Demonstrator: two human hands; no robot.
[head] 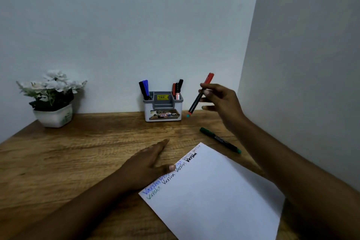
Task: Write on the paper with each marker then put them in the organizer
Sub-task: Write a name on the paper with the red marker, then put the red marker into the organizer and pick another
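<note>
My right hand [220, 101] is raised above the desk and pinches a red-capped marker [196, 101], tilted with its cap up, just right of the grey organizer [163, 112]. The organizer stands against the wall with blue and black markers [144, 89] in its left slot and red and black markers [176, 88] in its right slot. My left hand [148, 163] lies flat, its thumb on the upper left edge of the white paper [214, 191], which carries several written words. A green marker [220, 140] lies on the desk beyond the paper.
A white pot of white flowers [52, 99] stands at the back left of the wooden desk [78, 152]. Walls close in behind and on the right.
</note>
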